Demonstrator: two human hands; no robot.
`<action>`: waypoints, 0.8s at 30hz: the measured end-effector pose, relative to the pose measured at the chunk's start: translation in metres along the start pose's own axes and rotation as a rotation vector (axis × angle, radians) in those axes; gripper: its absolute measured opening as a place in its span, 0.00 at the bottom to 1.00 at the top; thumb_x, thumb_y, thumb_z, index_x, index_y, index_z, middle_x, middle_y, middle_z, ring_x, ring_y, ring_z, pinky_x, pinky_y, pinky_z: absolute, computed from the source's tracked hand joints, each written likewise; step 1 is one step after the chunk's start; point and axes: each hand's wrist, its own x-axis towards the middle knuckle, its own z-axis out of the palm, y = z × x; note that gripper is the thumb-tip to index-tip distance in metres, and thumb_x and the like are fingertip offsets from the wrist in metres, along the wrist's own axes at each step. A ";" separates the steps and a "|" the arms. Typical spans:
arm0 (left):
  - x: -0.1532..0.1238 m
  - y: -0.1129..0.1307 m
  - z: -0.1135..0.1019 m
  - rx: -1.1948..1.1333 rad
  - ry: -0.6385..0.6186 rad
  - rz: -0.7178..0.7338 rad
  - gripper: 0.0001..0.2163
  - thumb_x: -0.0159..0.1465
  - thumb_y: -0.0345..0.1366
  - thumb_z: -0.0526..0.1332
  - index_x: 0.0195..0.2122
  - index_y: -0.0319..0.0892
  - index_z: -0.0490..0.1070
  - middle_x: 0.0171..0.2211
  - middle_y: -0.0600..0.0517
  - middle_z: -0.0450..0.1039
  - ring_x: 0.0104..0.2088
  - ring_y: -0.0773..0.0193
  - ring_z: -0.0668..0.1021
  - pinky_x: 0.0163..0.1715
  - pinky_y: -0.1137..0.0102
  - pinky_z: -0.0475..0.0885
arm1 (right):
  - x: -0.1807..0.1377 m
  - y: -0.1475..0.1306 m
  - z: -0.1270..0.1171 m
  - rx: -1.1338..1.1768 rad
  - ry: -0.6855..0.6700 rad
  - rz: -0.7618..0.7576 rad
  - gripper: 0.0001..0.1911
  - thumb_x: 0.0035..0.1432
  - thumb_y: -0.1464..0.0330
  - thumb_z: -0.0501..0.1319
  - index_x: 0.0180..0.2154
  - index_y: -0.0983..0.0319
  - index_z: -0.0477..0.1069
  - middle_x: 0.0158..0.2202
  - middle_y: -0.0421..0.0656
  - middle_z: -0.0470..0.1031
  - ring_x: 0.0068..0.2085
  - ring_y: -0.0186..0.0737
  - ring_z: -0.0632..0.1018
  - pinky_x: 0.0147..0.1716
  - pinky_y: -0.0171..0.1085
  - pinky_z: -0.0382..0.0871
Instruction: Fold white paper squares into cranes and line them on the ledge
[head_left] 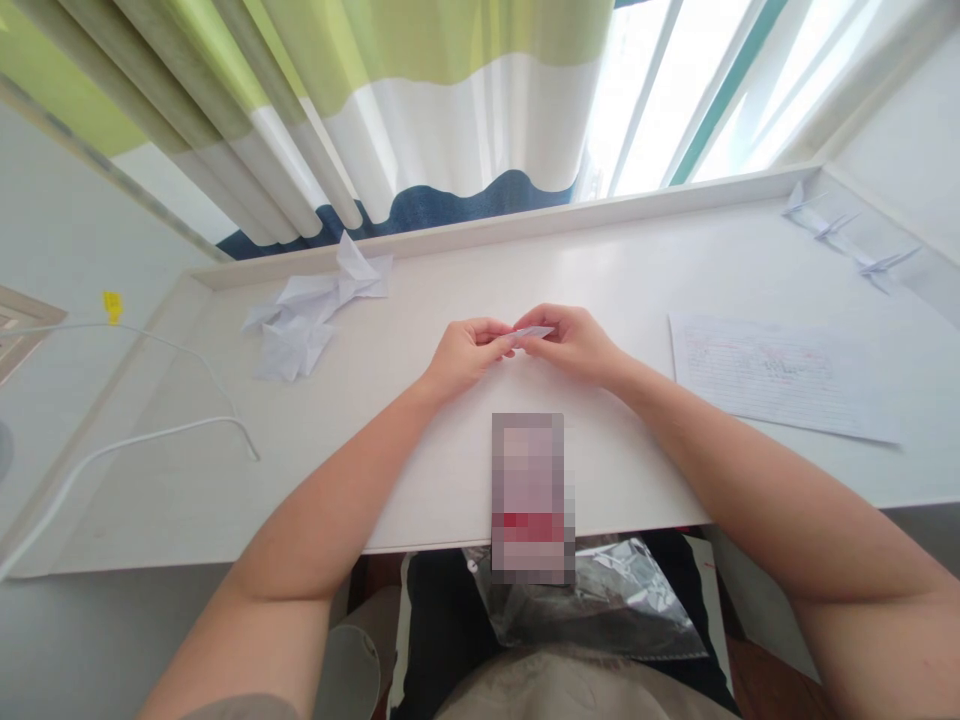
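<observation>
Pinching a small white paper piece [534,331] between thumbs and fingertips, the left hand [465,355] and right hand [574,345] are both closed on it. They meet just above the bench [375,450], directly beyond the flat rectangular item [532,495] at its front edge. The step in hand appears to be pressing a narrow fold. A further crease would call for aligned edges and firm fingertip pressure. Left of the item and beyond it lies a heap of loose folded papers [307,315]; right of it, a printed sheet [780,378]; far right and beyond, small folded figures [847,235].
</observation>
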 end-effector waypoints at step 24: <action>0.001 0.003 0.005 -0.109 0.043 0.012 0.19 0.53 0.49 0.82 0.36 0.41 0.83 0.33 0.49 0.84 0.36 0.63 0.80 0.43 0.65 0.74 | -0.001 -0.003 0.001 0.035 0.076 0.032 0.12 0.61 0.59 0.71 0.33 0.61 0.82 0.30 0.44 0.85 0.29 0.38 0.83 0.28 0.37 0.74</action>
